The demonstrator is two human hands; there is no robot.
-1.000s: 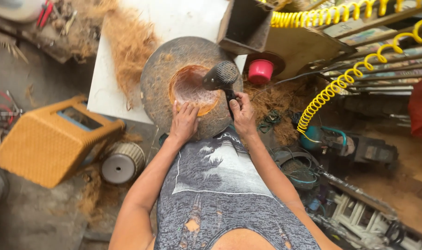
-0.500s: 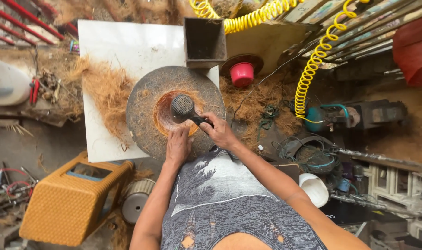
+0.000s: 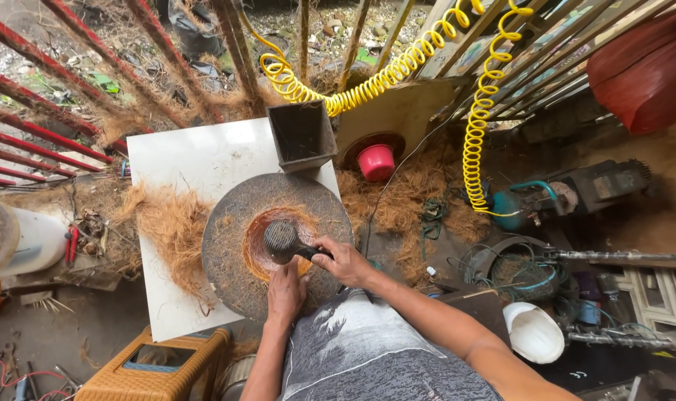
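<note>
- The right hand is closed around the dark handle of one round brush, whose bristled head sits over the orange hollow at the middle of the disc.
- The left hand lies palm-down, fingers loosely spread, on the near rim of the one grey round disc, just below the brush; it grips nothing.
- The disc rests on one white bench, which carries one heap of brown fibre at the disc's left edge.
- One dark square box stands open at the bench's far edge, touching the disc's rim.
- One red cup sits right of the box on a round plate.
- Two yellow coiled hoses hang across the top; their ends are hard to follow.
- One orange woven stool is cut off at the bottom edge.
- One white bowl lies among tangled wires at right, too cluttered to count.
</note>
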